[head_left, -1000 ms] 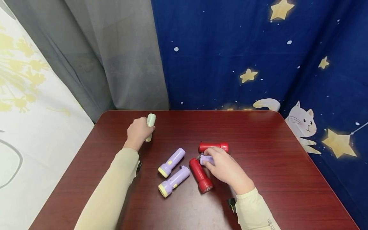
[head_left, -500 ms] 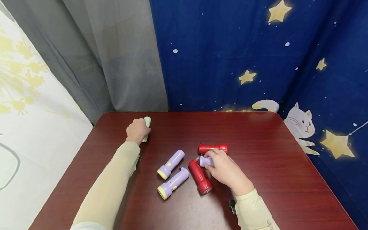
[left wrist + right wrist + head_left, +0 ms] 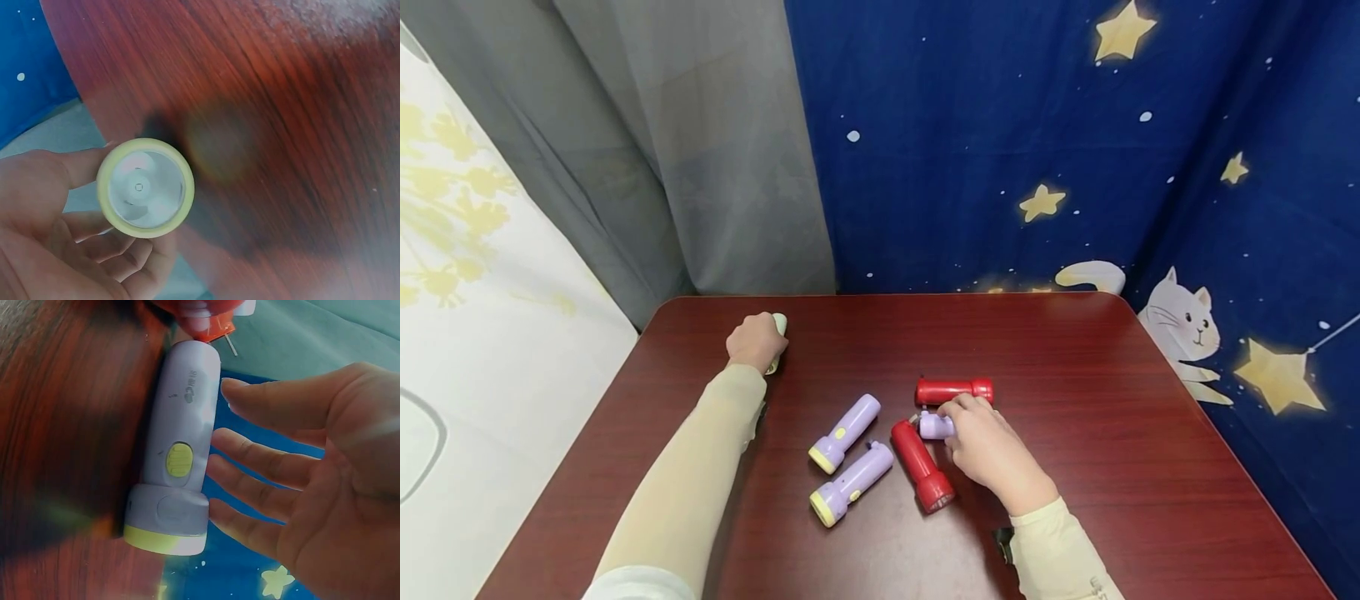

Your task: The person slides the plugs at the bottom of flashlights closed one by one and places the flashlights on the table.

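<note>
Inside the person's left grip (image 3: 754,340) is a pale green flashlight (image 3: 781,323), thumb on one side and fingers curled round the other; its lens (image 3: 147,189) sits within a yellow rim (image 3: 105,181). Under the right grip (image 3: 988,446) a lavender flashlight (image 3: 934,426) lies on the wood-grain bench (image 3: 1075,358); the fingers there are extended, tips touching its side, while I cannot tell whether the thumb makes contact. This flashlight has a yellow switch (image 3: 179,460). Just beyond the right grip lies a red flashlight (image 3: 955,392), head to the right. To the left of that grip and nearer the person, another red flashlight (image 3: 922,467) slants with its head toward the person. Between the two grips, also nearer the person, a second lavender flashlight (image 3: 846,433) and a third lavender flashlight (image 3: 852,485) lie side by side, yellow-rimmed heads to the lower left.
</note>
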Available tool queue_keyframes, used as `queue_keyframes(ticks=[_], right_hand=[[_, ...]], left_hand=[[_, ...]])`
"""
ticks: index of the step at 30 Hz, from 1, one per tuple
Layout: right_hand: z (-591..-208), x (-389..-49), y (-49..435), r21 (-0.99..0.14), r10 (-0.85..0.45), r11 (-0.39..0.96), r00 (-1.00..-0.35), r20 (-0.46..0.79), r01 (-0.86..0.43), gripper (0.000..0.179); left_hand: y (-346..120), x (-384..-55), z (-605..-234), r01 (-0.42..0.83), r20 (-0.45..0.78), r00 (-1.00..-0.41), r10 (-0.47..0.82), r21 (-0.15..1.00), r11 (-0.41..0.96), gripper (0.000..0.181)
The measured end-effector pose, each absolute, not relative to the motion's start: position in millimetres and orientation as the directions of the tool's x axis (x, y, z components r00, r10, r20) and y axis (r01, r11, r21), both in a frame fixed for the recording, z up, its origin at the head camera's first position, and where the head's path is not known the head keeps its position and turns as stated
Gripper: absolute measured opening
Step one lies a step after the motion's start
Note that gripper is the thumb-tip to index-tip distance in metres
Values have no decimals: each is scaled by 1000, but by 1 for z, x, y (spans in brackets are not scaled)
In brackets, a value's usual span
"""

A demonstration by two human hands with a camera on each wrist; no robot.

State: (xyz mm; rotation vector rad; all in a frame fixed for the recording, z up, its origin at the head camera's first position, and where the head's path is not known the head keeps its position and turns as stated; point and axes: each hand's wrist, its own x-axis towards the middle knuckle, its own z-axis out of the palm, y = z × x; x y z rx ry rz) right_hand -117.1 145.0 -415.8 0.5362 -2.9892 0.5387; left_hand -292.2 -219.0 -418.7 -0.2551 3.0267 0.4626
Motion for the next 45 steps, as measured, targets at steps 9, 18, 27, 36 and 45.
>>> queue_keyframes(ticks=[9, 18, 27, 36, 45], right_hand=[[-419, -118, 145, -247, -291, 918, -950, 113, -311, 35], [-415, -115, 146, -206, -177, 963, -984, 17, -176, 32], [-415, -113, 146, -210, -138, 969, -990, -31, -129, 36], [-412, -114, 149, -195, -145, 971, -989, -36, -135, 36], [-403, -114, 150, -217, -163, 963, -986, 18, -163, 29]], left_hand=[[-222, -296, -418, -204, -99, -978, -182, 300, 932, 21], [-225, -297, -418, -232, -123, -971, -204, 301, 925, 32], [-224, -297, -420, -235, -126, -970, -207, 281, 931, 30], [-222, -295, -423, -226, -132, -971, -197, 254, 941, 32], [-221, -293, -422, -214, -123, -974, -189, 248, 945, 26]])
